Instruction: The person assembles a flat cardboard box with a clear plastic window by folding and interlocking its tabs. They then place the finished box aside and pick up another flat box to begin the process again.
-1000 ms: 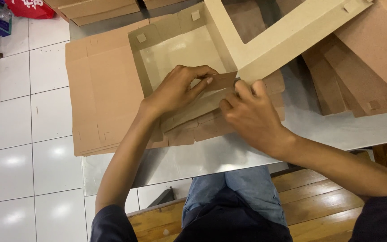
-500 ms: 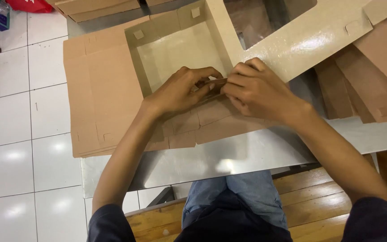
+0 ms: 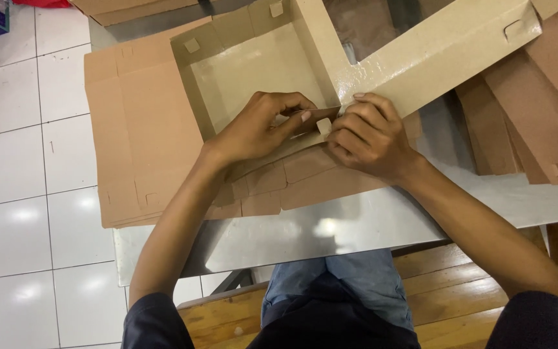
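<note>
We see both hands meeting at the near corner of a half-folded cardboard box [image 3: 253, 71]. Our left hand [image 3: 259, 129] curls over the near wall, thumb and fingers pinching a small flap, while our right hand [image 3: 366, 136] presses against that same corner from the right, fingers bent on the glossy lid panel [image 3: 434, 55] that slants away to the far right. The box sits on a stack of flat brown cardboard blanks [image 3: 137, 129], which lies on a grey metal table [image 3: 330, 226]. More brown sheets [image 3: 531, 116] lie to the right. White floor tiles [image 3: 27, 194] fill the left side.
</note>
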